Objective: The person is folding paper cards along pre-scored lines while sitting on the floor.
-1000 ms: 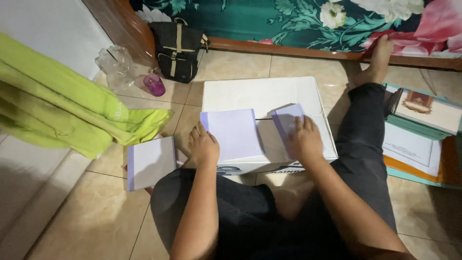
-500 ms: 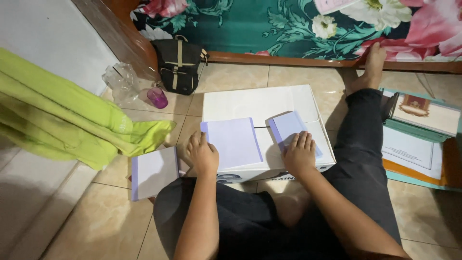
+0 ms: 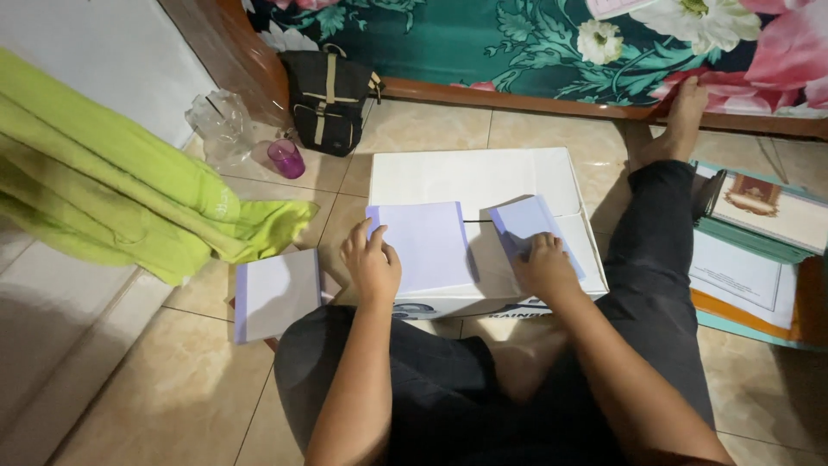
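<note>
I sit on a tiled floor with a white cardboard box [image 3: 470, 177] in front of me as a work surface. On its near half lie two pale lilac sheets. My left hand [image 3: 371, 266] rests with spread fingers on the left edge of the larger sheet [image 3: 427, 246]. My right hand [image 3: 543, 266] presses flat on the smaller folded sheet [image 3: 528, 223], fingers on its near end. Neither hand lifts anything.
A stack of lilac sheets [image 3: 276, 293] lies on the floor left of my knee. Green cloth [image 3: 129, 203] hangs at the left. A black bag [image 3: 329, 99], clear plastic [image 3: 220, 125] and a purple cup [image 3: 286, 159] stand beyond. Books and folders [image 3: 750, 250] lie at the right.
My view has tipped up slightly, showing more of the flowered bed cover. Both hands stay on their sheets; the right hand has slid a little along the folded sheet.
</note>
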